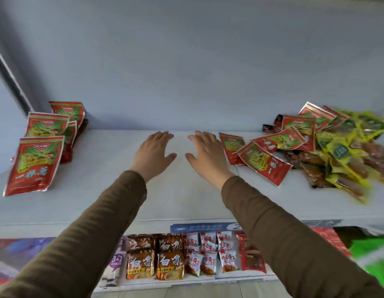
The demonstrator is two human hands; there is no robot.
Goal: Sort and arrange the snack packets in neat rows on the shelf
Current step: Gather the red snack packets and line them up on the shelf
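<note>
Your two hands reach out side by side over the bare middle of the white shelf (180, 196), and the snack packets lie to either side of them. Far to your left, a row of red packets (34, 163) stands leaning, one behind another, well apart from your left hand (153, 154). To your right lies a loose heap: more red packets (264, 162) on its near-left side, yellow packets (346, 151) and dark brown ones tumbled behind and to the right. One red packet (232, 148) of that heap lies just beside your right hand (206, 154); whether the fingers touch it cannot be told. Both hands are flat, palms down, fingers straight and slightly spread, holding nothing. On the lower shelf near you, orange noodle packs (155, 263) and small white sachets (210, 252) stand in rows.
</note>
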